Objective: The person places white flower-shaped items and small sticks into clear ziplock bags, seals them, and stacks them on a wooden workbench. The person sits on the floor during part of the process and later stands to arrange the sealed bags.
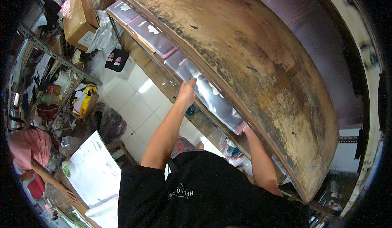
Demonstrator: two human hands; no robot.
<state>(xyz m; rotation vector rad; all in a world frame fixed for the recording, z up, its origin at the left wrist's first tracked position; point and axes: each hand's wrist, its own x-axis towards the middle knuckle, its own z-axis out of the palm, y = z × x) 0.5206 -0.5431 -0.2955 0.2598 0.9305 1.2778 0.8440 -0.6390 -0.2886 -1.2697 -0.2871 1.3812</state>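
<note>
A row of flat grey panels with a glossy, see-through surface, pinkish edges and white shapes lies on a shelf under a large wooden board [245,52]. My left hand [188,92] is closed on the near edge of the glossy grey panel [214,99], its thumb on top and its other fingers hidden below. At the same panel's right end is my right hand [248,132], mostly covered by the board's edge, so its grip does not show. Further left along the shelf lies another grey panel [153,36] with a white flower-like shape.
Metal shelving [61,54] with clutter stands at the left, near a cardboard box [79,19]. A black cloth item [116,60] lies by the white tiled floor [134,105]. At lower left, another person's hand [67,193] rests beside a white board [92,168].
</note>
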